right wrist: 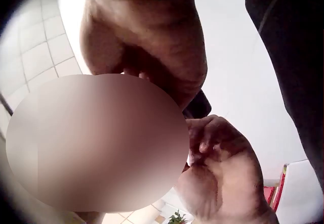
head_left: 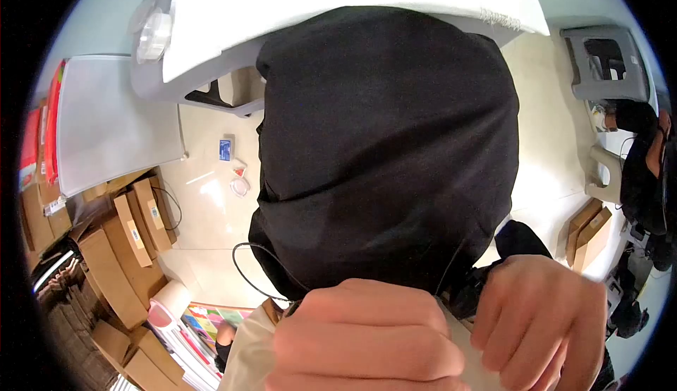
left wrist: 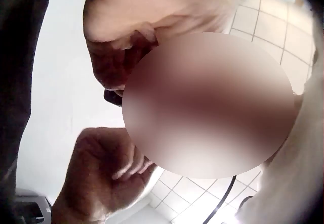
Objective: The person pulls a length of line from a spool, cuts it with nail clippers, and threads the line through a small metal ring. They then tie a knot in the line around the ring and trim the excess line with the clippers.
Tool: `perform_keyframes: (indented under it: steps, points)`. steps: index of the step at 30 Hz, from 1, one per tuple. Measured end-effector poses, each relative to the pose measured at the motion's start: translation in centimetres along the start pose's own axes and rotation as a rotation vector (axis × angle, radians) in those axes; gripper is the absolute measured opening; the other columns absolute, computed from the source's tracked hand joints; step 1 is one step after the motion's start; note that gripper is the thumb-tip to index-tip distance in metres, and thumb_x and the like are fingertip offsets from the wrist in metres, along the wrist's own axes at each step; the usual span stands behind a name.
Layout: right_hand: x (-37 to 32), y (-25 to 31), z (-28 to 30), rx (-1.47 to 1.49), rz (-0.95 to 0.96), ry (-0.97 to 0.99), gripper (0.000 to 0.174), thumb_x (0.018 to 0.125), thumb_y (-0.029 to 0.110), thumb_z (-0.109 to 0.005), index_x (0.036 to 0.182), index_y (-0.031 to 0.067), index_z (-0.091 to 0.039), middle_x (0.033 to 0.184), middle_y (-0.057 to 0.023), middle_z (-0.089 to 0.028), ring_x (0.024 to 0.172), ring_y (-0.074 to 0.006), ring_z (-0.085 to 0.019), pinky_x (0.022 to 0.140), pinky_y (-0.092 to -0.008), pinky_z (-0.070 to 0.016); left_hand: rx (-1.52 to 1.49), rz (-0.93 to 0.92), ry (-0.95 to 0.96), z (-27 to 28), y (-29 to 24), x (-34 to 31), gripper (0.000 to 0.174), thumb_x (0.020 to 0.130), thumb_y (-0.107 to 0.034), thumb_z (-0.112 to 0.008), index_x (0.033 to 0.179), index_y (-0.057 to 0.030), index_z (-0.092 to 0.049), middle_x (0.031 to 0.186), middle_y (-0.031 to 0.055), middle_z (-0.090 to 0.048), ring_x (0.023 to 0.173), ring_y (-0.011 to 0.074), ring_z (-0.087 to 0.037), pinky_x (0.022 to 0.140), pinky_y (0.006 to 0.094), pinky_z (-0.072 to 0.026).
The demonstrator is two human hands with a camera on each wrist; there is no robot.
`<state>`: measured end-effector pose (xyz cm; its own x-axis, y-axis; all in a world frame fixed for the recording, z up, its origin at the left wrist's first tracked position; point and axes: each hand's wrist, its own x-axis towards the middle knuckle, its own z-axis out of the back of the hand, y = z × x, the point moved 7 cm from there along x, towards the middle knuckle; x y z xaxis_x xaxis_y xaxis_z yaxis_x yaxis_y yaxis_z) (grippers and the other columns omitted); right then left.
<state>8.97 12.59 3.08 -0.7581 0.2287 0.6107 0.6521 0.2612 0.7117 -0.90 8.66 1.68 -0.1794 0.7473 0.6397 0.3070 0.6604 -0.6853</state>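
Cardboard boxes [head_left: 113, 271], contents hidden; left hand [head_left: 367, 341] well apart.

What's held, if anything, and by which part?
Can't tell: left hand and right hand look curled; a dark object shows beside them, any grip on it hidden.

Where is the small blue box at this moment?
In the head view, the small blue box lies left of centre on the pale floor, between the grey-white panel and the black fabric.
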Motion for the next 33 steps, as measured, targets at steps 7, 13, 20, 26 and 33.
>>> perform_keyframes:
  steps: [7, 13, 20, 26, 33]
  points:
    - [-1.1, -2.5, 0.1, -0.411, -0.472, 0.164, 0.009, 0.078, 0.010, -0.069, 0.073, 0.0052, -0.063, 0.048, -0.0010, -0.045, 0.034, -0.0121, -0.038, 0.032, -0.0263, -0.0214, 0.028, -0.026, -0.033, 0.3, -0.4, -0.4, 0.015, 0.076, -0.011, -0.068, 0.074, 0.0018, -0.060, 0.063, 0.0103, -0.056, 0.047, 0.0170, -0.048, 0.037, 0.0245, -0.0368]
    - [-0.5, -0.1, 1.1, -0.555, 0.010, -0.321, 0.016, 0.074, 0.013, -0.073, 0.071, 0.0041, -0.060, 0.046, 0.0002, -0.044, 0.033, -0.0107, -0.038, 0.032, -0.0241, -0.0211, 0.028, -0.086, -0.043, 0.3, -0.7, -0.9, 0.019, 0.077, -0.014, -0.068, 0.074, 0.0023, -0.059, 0.062, 0.0108, -0.055, 0.045, 0.0174, -0.046, 0.035, 0.0252, -0.0340]
    - [0.0, 0.0, 0.5, -0.549, 0.221, -0.269, 0.027, 0.076, 0.013, -0.069, 0.060, 0.0034, -0.050, 0.045, -0.0019, -0.038, 0.034, -0.0144, -0.031, 0.032, -0.0280, -0.0191, 0.178, -0.055, -0.010, 0.5, -1.9, -0.5, 0.020, 0.078, -0.015, -0.067, 0.074, 0.0013, -0.057, 0.062, 0.0108, -0.054, 0.044, 0.0171, -0.044, 0.034, 0.0253, -0.0306]
    - [-0.7, -0.4, 0.7, -0.574, 0.269, -0.302, 0.027, 0.074, 0.013, -0.071, 0.060, 0.0031, -0.050, 0.045, -0.0019, -0.038, 0.033, -0.0143, -0.029, 0.031, -0.0280, -0.0169, 0.263, -0.103, -0.061, 0.5, -2.4, -0.4, 0.018, 0.078, -0.014, -0.067, 0.074, -0.0001, -0.056, 0.066, 0.0098, -0.054, 0.048, 0.0170, -0.045, 0.036, 0.0250, -0.0308]
    - [-1.0, -2.2, 0.7, -0.438, 0.308, -0.204, 0.023, 0.073, 0.009, -0.071, 0.061, 0.0009, -0.053, 0.043, -0.0030, -0.041, 0.031, -0.0130, -0.032, 0.031, -0.0269, -0.0179, 0.323, -0.190, -0.140, 0.7, -2.7, -1.4, 0.016, 0.077, -0.013, -0.066, 0.075, -0.0010, -0.056, 0.068, 0.0089, -0.053, 0.050, 0.0169, -0.045, 0.038, 0.0255, -0.0300]
